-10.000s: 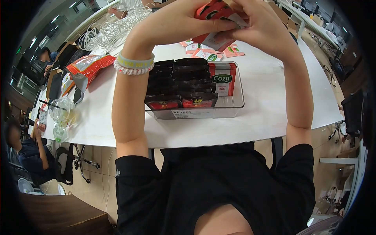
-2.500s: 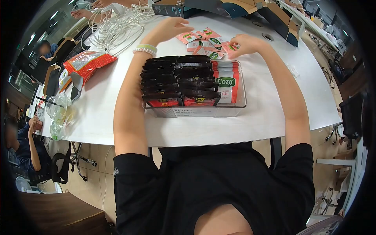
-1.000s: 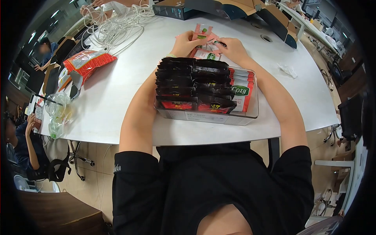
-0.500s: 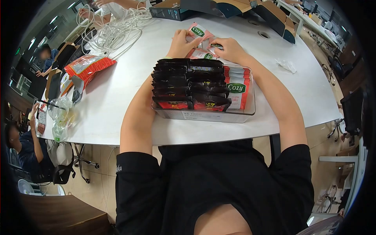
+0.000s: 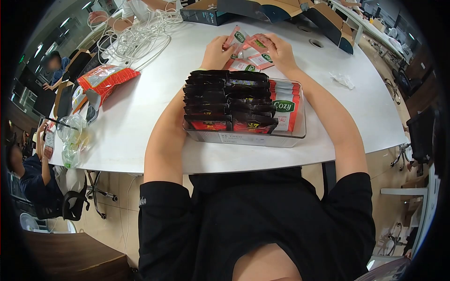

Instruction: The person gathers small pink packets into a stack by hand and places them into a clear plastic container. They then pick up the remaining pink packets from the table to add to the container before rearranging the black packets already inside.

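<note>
Beyond a clear plastic bin (image 5: 206, 136), my left hand (image 5: 217, 52) is closed on a pink and white Cozy sachet (image 5: 239, 36). My right hand (image 5: 280, 50) pinches another pink Cozy sachet (image 5: 257, 43), tilted above the table. More Cozy sachets (image 5: 261, 60) lie on the tabletop between and below my hands. The bin stands near the table's front edge, between my forearms. Two columns of black and red G7 packets (image 5: 229, 100) fill its left and middle, and a row of upright Cozy sachets (image 5: 284, 105) stands at its right.
A white table (image 5: 154, 107) carries tangled white cable (image 5: 140, 40), a red-orange bag (image 5: 107, 79) and clear plastic bags (image 5: 72, 138) at left. Dark open boxes (image 5: 328, 23) stand at the back; crumpled plastic (image 5: 342, 80) lies right. People are at the left and far side.
My right hand has lifted off the table and turned, raising a sachet beside the one in my left hand. More of the sachets lying below now shows.
</note>
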{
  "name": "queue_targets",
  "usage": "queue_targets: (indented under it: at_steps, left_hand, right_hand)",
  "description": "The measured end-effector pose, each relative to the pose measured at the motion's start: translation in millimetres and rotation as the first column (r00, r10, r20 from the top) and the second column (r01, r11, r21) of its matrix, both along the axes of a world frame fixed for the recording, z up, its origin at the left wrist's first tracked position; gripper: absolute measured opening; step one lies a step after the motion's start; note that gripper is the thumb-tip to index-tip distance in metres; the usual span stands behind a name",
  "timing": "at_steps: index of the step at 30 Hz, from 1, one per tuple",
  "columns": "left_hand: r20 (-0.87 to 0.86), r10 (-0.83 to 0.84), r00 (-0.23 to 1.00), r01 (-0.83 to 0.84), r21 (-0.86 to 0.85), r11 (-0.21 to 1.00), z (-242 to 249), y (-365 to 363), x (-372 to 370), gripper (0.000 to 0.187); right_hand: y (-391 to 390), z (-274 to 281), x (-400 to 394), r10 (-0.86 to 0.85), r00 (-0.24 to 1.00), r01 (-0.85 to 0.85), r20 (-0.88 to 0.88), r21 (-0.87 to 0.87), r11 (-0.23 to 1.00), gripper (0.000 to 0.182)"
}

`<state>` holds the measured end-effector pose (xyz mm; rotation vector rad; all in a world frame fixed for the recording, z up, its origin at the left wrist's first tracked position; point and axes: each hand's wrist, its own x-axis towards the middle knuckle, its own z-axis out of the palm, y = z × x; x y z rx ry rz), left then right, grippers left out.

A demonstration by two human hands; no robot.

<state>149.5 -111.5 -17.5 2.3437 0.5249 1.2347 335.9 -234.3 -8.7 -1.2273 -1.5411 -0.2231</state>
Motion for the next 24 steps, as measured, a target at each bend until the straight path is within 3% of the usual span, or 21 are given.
queue_targets:
  at_steps: [5,7,10,11,14,17,20,24]
  left_hand:
    - [0.010,-0.033,0.999,0.034,-0.092,0.995,4,-8,-1,0.030]
    - [0.061,-0.025,0.998,0.038,-0.216,0.976,3,-10,0,0.027]
    - [0.021,-0.009,1.000,0.013,-0.189,0.982,7,-11,-4,0.024]
    - [0.009,-0.002,1.000,0.003,-0.133,0.991,8,-12,-4,0.023]
    - [0.009,-0.005,1.000,0.005,0.028,1.000,6,-11,-4,0.019]
    - [0.034,-0.031,0.999,0.025,0.157,0.987,-3,-2,0,0.021]
    - [0.005,0.006,1.000,-0.007,0.243,0.970,5,-11,-4,0.032]
    - [0.079,-0.001,0.997,-0.026,0.331,0.943,10,-14,-2,0.048]
  right_hand:
    - [-1,-3,1,0.092,0.996,-0.092,0.016,-0.003,0.996,0.018]
    - [1,-5,3,0.044,0.990,-0.050,0.133,0.043,0.998,0.023]
    - [2,-6,4,-0.030,0.972,0.000,0.235,0.126,0.992,0.026]
    - [2,-5,4,-0.054,0.965,0.014,0.256,0.157,0.988,0.026]
    - [1,-6,11,0.014,0.960,0.008,0.280,-0.075,0.997,0.024]
    - [-6,-2,2,-0.062,0.817,0.033,0.573,0.061,0.998,0.020]
    - [-7,0,-3,-0.029,0.708,-0.063,0.705,0.103,0.993,0.032]
    - [-12,7,-11,-0.070,0.722,-0.035,0.688,0.137,0.990,0.032]
